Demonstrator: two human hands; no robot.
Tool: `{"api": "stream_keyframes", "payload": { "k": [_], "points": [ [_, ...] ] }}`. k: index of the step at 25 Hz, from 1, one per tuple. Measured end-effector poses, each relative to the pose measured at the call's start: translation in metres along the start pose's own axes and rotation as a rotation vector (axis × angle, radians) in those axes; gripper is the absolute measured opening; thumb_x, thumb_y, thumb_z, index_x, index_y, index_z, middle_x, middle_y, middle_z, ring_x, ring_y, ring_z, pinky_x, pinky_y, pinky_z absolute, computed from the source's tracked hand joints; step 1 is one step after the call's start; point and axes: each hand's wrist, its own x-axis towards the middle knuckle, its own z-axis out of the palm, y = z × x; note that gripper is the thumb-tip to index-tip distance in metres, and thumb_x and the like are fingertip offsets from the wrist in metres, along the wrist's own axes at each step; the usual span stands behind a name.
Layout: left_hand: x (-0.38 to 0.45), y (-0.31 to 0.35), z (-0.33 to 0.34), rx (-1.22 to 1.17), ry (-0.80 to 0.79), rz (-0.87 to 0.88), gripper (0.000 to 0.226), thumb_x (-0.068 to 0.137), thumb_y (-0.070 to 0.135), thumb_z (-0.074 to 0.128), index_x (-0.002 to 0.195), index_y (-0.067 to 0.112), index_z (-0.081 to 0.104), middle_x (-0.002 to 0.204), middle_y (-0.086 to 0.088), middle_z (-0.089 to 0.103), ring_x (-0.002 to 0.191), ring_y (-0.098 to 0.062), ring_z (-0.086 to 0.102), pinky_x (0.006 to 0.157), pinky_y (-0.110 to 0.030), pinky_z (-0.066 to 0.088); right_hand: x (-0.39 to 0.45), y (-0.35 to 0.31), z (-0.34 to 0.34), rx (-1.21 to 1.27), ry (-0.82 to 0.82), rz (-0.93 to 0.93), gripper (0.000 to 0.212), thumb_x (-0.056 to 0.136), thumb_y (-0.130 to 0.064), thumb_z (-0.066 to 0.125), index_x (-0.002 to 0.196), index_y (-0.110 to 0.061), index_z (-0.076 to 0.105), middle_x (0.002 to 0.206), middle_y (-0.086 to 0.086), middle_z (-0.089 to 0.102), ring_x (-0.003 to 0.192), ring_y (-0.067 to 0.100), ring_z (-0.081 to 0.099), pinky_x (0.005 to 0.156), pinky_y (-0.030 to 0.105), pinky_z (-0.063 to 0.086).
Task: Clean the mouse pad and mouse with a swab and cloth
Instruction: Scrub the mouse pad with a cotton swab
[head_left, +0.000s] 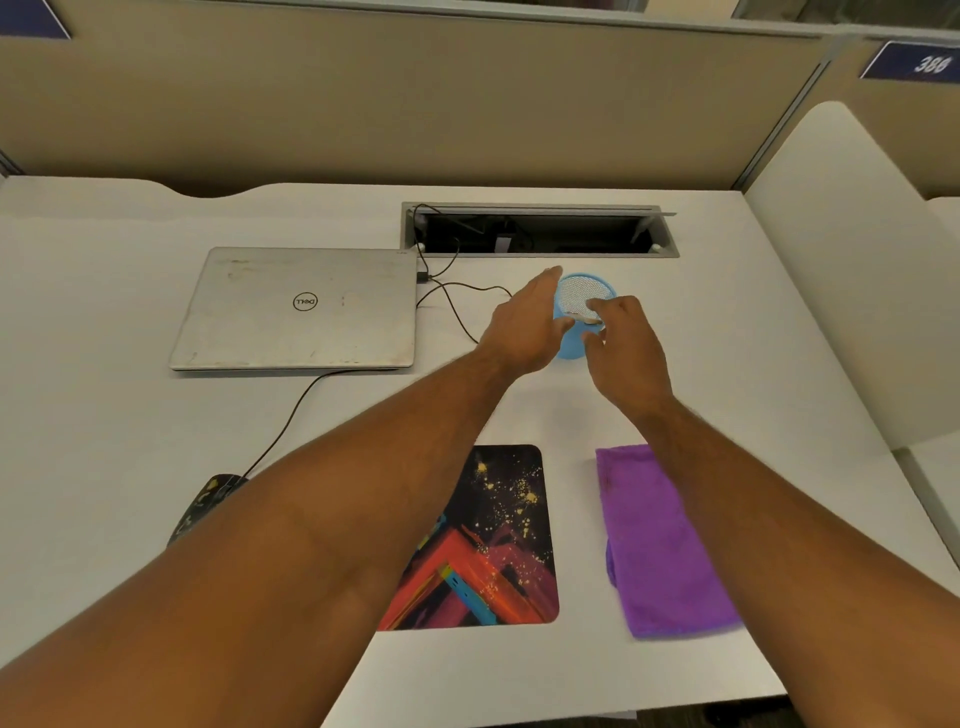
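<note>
The swab (582, 317) shows as a thin pale stick across the mouth of the blue mesh cup (582, 301), which stands toward the far right of the surface (130, 415), just in front of the cable hatch (540, 231); the right hand (626, 348) has its fingertips at the stick's end, and it looks like a pinch, though the picture is too small to say whether the grip has closed on it or only touches; the left hand (524, 327) lies flat-fingered against the cup's left wall, its grip wide, seemingly steadying the cup. I'd judge the swab almost weightless and easily bent; best taken at mid-shaft between thumb and forefinger, keeping the tip untouched; the cup looks light too, and would likely tip without that bracing hand.

Nearer the front edge lies the mouse pad (498, 540), dark with bright streaks, flat and probably floppy with a grippy underside; it may need a palm on one corner while being rubbed; just to its right, apart from it, the purple cloth (660, 545) lies folded, soft and limp, easy to gather from any edge. The mouse (208, 499) sits near the front left, half hidden by the left forearm, hard and smooth by the look of it, its cable (291, 415) running back toward the closed laptop (301, 306) at the far left; that cord could drag when the mouse is lifted.
</note>
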Motion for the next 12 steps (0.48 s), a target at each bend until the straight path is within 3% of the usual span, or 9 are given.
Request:
{"api": "stream_keyframes", "payload": {
  "k": [6, 12],
  "points": [
    [0.024, 0.004, 0.012, -0.021, -0.105, -0.005, 0.072, 0.1, 0.03, 0.056, 0.158, 0.017, 0.015, 0.161, -0.006, 0.029, 0.141, -0.026, 0.038, 0.113, -0.039, 0.033, 0.015, 0.008, 0.004, -0.014, -0.032, -0.015, 0.037, 0.104, -0.015, 0.056, 0.14, -0.01, 0.059, 0.142, 0.013, 0.056, 0.125, 0.029, 0.058, 0.105, 0.032, 0.048],
    [0.028, -0.003, 0.02, 0.033, -0.03, 0.013, 0.068, 0.098, 0.034, 0.059, 0.155, 0.015, 0.027, 0.155, -0.006, 0.04, 0.137, -0.026, 0.042, 0.111, -0.038, 0.035, 0.023, 0.01, 0.006, -0.011, -0.055, -0.003, 0.032, 0.103, -0.018, 0.058, 0.133, -0.01, 0.065, 0.137, 0.014, 0.058, 0.121, 0.027, 0.058, 0.104, 0.029, 0.047]
  ]
}}
